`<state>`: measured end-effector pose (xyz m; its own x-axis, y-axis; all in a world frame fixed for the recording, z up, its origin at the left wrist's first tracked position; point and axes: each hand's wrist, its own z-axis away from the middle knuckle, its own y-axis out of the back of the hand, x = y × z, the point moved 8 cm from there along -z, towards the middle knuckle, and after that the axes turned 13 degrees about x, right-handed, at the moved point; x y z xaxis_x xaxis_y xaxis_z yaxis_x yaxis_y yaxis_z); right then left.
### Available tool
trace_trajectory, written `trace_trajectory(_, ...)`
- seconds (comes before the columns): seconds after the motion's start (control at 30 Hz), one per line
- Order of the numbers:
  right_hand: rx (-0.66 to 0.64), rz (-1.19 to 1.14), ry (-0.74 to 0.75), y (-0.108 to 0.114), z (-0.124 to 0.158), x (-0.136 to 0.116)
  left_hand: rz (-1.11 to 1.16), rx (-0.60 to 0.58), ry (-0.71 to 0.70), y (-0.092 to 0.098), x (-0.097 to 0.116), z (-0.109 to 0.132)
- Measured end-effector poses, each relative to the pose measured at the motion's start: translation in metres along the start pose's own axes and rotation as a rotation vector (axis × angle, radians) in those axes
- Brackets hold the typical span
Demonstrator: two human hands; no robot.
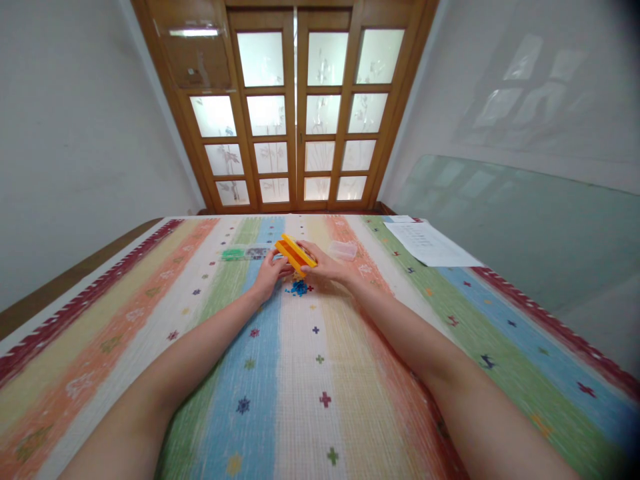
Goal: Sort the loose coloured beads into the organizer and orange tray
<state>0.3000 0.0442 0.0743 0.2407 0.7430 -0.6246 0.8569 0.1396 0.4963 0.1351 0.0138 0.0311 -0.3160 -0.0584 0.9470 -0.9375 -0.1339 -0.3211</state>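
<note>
The left hand (271, 270) and right hand (323, 264) pinch one grooved yellow-orange object (292, 253) between them, just beyond one heap of blue pieces (299, 287). Leftward, clear packaging (245, 253) holds green and dark contents; rightward lie one translucent container (343, 250) and a paper sheet (434, 245), its print illegible.

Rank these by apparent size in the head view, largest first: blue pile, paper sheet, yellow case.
1. Paper sheet
2. Yellow case
3. Blue pile

Smooth plastic box (296, 255); woven tablecloth (300, 373); wooden doors (301, 113); paper sheet (425, 241).
</note>
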Motion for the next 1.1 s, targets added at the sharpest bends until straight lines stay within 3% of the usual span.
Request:
trace_trajectory(0.3,-0.194,0.183,0.055,-0.011,0.008,-0.006,0.227,-0.064,0.174,-0.008,-0.008,0.005)
trace_trajectory(0.5,-0.242,0.286,0.108,-0.021,0.010,-0.017,0.239,-0.025,0.226,-0.003,-0.012,0.000)
trace_trajectory(0.77,-0.175,0.359,0.229,-0.032,0.008,-0.043,0.206,-0.061,0.207,0.000,-0.007,-0.002)
trace_trajectory(0.93,-0.131,0.453,0.382,-0.033,0.010,-0.057,0.125,0.039,0.160,0.008,-0.010,-0.007)
trace_trajectory(1.1,-0.025,0.630,0.360,-0.030,0.007,-0.059,0.086,0.116,0.139,0.015,-0.008,-0.011)
